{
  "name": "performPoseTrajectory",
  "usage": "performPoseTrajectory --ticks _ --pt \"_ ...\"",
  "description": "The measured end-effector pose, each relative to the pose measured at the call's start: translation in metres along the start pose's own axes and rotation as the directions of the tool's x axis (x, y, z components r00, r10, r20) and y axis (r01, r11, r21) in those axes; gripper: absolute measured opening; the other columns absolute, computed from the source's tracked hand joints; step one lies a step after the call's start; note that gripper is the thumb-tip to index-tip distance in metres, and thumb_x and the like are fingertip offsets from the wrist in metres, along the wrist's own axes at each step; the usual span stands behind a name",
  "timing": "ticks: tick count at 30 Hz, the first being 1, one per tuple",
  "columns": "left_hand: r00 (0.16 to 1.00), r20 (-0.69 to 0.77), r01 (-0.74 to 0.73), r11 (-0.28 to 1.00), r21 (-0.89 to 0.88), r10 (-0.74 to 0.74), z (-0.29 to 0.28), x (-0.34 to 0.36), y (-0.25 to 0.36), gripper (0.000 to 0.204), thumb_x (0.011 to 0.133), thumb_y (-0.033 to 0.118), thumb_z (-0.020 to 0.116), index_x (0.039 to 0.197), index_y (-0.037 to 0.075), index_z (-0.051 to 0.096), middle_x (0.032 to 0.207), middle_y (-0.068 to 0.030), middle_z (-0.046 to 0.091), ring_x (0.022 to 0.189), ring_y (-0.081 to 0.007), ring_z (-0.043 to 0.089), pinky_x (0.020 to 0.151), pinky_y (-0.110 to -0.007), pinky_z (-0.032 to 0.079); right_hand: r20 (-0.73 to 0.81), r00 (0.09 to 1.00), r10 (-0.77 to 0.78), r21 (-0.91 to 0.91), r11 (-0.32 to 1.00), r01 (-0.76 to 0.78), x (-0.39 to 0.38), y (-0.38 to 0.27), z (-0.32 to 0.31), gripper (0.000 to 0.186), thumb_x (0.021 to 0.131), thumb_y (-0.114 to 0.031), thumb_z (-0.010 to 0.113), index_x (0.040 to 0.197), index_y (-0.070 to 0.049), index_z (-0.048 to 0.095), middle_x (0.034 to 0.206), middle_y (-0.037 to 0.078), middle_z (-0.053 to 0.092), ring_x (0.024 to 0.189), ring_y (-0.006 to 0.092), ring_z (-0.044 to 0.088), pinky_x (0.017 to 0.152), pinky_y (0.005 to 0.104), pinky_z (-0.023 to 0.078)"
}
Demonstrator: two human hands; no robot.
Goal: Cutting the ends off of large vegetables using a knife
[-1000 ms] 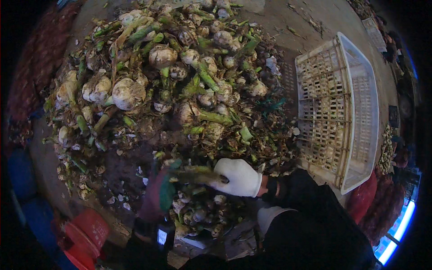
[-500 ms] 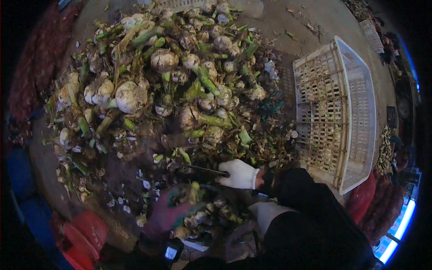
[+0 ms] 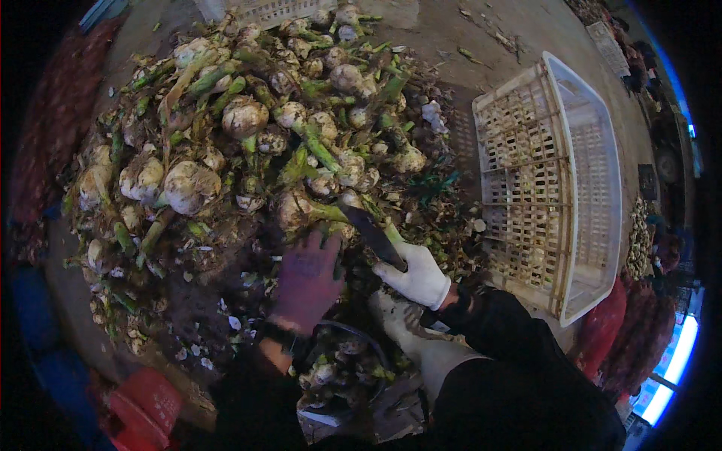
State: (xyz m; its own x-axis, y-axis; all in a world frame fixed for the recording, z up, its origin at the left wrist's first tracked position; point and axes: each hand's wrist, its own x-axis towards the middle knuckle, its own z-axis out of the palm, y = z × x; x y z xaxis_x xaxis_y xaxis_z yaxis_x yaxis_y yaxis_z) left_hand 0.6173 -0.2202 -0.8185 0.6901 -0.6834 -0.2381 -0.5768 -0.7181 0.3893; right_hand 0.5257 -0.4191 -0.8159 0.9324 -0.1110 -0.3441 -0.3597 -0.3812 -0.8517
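My right hand (image 3: pixel 417 279), in a white glove, grips a knife (image 3: pixel 374 237) whose broad dark blade points up and left over the pile's near edge. My left hand (image 3: pixel 307 282), in a purple-maroon glove, reaches forward palm down with fingers stretched. Its fingertips lie just below a large whitish bulb (image 3: pixel 293 210) with a thick green stalk (image 3: pixel 329 213); whether they touch it I cannot tell. The knife tip comes close to that stalk. Beyond both hands spreads a heap of soil-stained bulbs (image 3: pixel 192 188) with cut green stalks. Below my hands, a dark-rimmed container (image 3: pixel 368 338) holds several smaller bulbs.
A dirty white plastic crate (image 3: pixel 526 169) lies on its side at the right. Another pale crate (image 3: pixel 274 10) stands behind the heap. Red mesh sacks (image 3: pixel 64 113) line the far left, with a red plastic stool-like object (image 3: pixel 143 406) at lower left. Peel scraps litter the ground.
My left hand has moved forward from above the container to the heap's near edge. The knife has swung up, its blade now pointing toward the bulbs. The view has shifted slightly.
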Motion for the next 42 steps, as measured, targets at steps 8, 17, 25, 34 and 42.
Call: performPoseTrajectory --ticks 8,17,25,34,42 --pt "0.952 0.156 0.226 0.949 0.218 -0.262 0.048 0.004 -0.003 0.076 0.069 0.032 0.075 0.136 0.014 0.044 0.115 -0.0162 0.054 0.101 -0.0312 0.058 0.087 -0.042 0.047 0.034 0.997 0.07 -0.044 0.997 -0.068 0.009 -0.012 -0.006 0.032 0.083 -0.03 0.067 0.098 -0.001 0.065 0.08 0.019 0.064 0.075 0.034 0.063 0.069 0.0389 0.049" --pt "0.786 0.371 0.586 0.789 -0.186 -0.495 0.039 -0.01 -0.034 0.078 0.072 0.043 0.073 0.136 0.008 0.045 0.128 -0.0221 0.054 0.115 -0.0373 0.053 0.1 -0.041 0.042 0.103 0.995 -0.017 -0.266 0.963 0.044 0.004 -0.003 0.002 0.029 0.08 -0.03 0.069 0.085 -0.001 0.064 0.073 0.019 0.062 0.072 0.0359 0.061 0.066 0.0399 0.049" --pt "0.838 0.466 0.546 0.462 -0.699 -0.285 -0.033 -0.083 -0.043 0.069 0.08 0.019 0.072 0.138 -0.002 0.04 0.125 -0.0147 0.057 0.119 -0.022 0.051 0.101 -0.036 0.04 0.279 0.945 -0.169 -0.283 0.926 0.249 -0.009 -0.016 0.022 0.03 0.081 -0.033 0.067 0.08 -0.004 0.061 0.075 0.015 0.058 0.07 0.0376 0.059 0.063 0.044 0.048" --pt "0.843 0.434 0.5 0.166 -0.85 -0.317 -0.038 -0.127 -0.029 0.094 0.075 0.013 0.078 0.147 0.003 0.018 0.122 -0.0145 0.056 0.106 -0.0197 0.058 0.088 -0.033 0.049 0.468 0.786 -0.404 -0.235 0.801 0.551 -0.017 -0.055 0.043 0.029 0.072 -0.028 0.072 0.087 -0.008 0.058 0.082 0.011 0.056 0.07 0.0329 0.06 0.06 0.0425 0.048" --pt "0.891 0.287 0.357 0.153 -0.921 -0.351 -0.02 -0.142 -0.027 0.094 0.073 0.009 0.079 0.147 0.004 0.02 0.121 -0.0145 0.056 0.1 -0.0199 0.061 0.083 -0.032 0.052 0.417 0.814 -0.403 -0.245 0.813 0.528 -0.018 -0.064 0.042 0.03 0.07 -0.027 0.072 0.086 -0.008 0.056 0.081 0.01 0.054 0.072 0.032 0.059 0.059 0.0416 0.048"
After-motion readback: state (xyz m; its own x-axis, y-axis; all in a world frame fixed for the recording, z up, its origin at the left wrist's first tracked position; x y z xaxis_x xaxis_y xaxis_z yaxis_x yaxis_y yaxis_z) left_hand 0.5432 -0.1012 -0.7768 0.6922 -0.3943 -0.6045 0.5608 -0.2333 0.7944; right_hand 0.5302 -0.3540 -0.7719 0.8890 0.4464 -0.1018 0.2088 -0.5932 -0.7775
